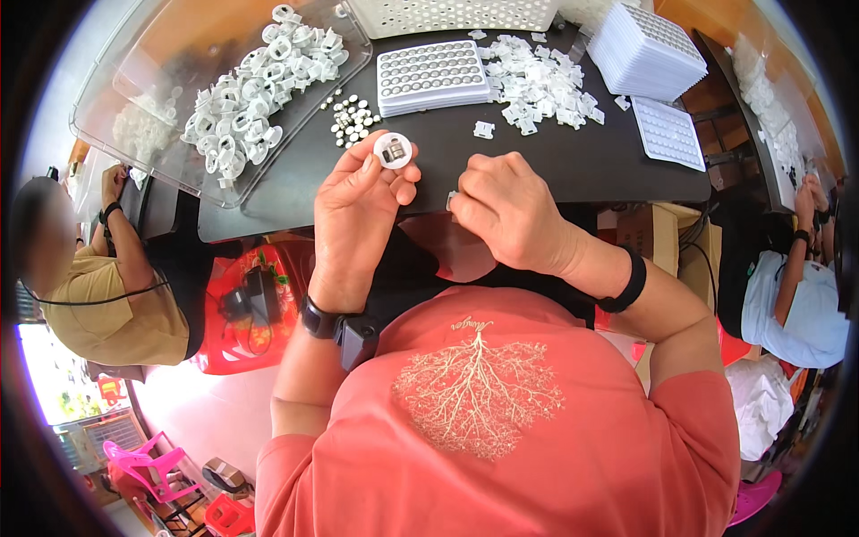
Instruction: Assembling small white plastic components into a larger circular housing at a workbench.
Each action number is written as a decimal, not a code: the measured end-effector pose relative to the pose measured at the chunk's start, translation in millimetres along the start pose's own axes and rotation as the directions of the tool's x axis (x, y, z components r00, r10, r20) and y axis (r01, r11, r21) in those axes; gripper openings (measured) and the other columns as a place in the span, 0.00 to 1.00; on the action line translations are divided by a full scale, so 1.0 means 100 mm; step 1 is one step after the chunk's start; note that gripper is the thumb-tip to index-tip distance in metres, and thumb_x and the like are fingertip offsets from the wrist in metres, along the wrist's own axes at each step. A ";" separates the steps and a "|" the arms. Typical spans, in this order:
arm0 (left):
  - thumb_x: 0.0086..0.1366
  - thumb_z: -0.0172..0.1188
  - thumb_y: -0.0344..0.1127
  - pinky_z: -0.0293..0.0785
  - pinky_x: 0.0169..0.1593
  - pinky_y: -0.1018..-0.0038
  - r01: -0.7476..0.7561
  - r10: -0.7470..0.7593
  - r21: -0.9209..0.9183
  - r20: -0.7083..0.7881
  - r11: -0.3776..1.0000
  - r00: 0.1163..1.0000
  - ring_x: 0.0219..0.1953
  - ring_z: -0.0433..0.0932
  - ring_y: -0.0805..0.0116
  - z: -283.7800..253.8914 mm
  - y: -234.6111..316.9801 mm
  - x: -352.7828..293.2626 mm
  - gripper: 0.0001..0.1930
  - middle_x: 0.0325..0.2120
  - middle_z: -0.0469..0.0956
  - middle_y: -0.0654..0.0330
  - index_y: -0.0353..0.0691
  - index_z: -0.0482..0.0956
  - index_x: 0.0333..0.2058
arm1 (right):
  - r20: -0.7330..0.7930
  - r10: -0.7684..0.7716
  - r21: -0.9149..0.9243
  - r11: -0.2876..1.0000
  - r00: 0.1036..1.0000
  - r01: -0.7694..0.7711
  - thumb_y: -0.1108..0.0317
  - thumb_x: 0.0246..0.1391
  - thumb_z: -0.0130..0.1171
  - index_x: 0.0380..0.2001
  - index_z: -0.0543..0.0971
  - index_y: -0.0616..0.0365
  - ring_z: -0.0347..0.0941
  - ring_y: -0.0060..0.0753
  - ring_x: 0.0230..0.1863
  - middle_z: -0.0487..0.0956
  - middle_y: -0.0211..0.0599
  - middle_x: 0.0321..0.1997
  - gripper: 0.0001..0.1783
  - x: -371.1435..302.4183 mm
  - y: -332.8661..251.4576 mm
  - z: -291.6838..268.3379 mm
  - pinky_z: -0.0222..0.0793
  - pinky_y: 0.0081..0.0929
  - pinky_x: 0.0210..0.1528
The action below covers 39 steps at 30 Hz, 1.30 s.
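Raised over the table's front edge, my left hand point(351, 215) pinches a round white plastic housing point(394, 150) between thumb and fingers. Its upturned face shows silvery metal parts and a dark gap inside. To its right, my right hand point(519, 215) is closed, with thumb and forefinger on a small translucent plastic piece point(451, 201); most of that piece is hidden. Beyond my left hand lie loose silver button cells point(352, 119). A white tray point(438, 104) with rows of round silver cells stands behind them. One flat white clip point(484, 130) lies apart from a heap of similar clips point(546, 85).
A clear plastic bin point(134, 67) with many white round housings point(259, 89) stands at left. At the back is a white perforated basket point(447, 16). Stacked white trays point(646, 63) and a single tray point(669, 134) are at right. Other people sit on both sides.
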<state>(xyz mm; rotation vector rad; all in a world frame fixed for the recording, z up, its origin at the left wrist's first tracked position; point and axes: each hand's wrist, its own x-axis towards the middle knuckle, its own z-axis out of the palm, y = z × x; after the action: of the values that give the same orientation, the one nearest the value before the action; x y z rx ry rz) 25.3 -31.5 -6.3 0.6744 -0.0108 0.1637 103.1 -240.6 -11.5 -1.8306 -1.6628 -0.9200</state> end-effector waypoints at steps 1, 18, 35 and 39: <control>0.68 0.60 0.30 0.74 0.39 0.68 0.002 -0.002 0.002 0.000 1.000 1.000 0.42 0.78 0.54 0.01 -0.01 0.01 0.16 0.45 0.78 0.43 0.31 0.75 0.52 | -0.016 0.106 0.089 0.991 0.994 -0.105 0.70 0.44 0.62 0.27 0.75 0.59 0.74 0.40 0.39 0.73 0.35 0.33 0.07 0.02 0.00 0.00 0.69 0.35 0.38; 0.69 0.58 0.31 0.76 0.39 0.67 0.002 -0.002 0.107 0.003 0.994 1.000 0.39 0.80 0.55 0.09 -0.09 0.02 0.16 0.41 0.80 0.48 0.29 0.74 0.53 | 0.264 0.639 0.767 0.316 0.723 -0.559 0.75 0.58 0.62 0.31 0.80 0.64 0.74 0.21 0.28 0.77 0.31 0.30 0.03 0.57 0.06 0.07 0.70 0.19 0.32; 0.70 0.57 0.33 0.75 0.40 0.66 0.026 -0.030 0.155 0.022 0.987 0.999 0.38 0.80 0.56 0.09 -0.08 0.02 0.18 0.41 0.80 0.47 0.26 0.72 0.53 | 0.059 0.438 0.528 0.749 0.897 -0.400 0.72 0.51 0.60 0.29 0.75 0.54 0.78 0.41 0.26 0.75 0.35 0.30 0.03 0.53 0.19 0.13 0.71 0.36 0.25; 0.70 0.57 0.33 0.75 0.40 0.66 0.041 -0.046 0.159 0.028 0.986 0.999 0.38 0.80 0.57 0.10 -0.07 0.02 0.18 0.41 0.79 0.47 0.26 0.72 0.53 | 0.063 0.328 0.394 0.860 0.942 -0.326 0.72 0.47 0.61 0.30 0.76 0.54 0.78 0.42 0.27 0.76 0.35 0.31 0.05 0.57 0.22 0.06 0.72 0.36 0.26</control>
<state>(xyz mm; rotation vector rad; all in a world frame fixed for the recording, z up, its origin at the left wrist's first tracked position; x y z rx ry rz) 29.0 -43.3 -2.5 0.8353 -0.0138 0.1121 127.6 -201.6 29.5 -1.7415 -1.3503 -0.4010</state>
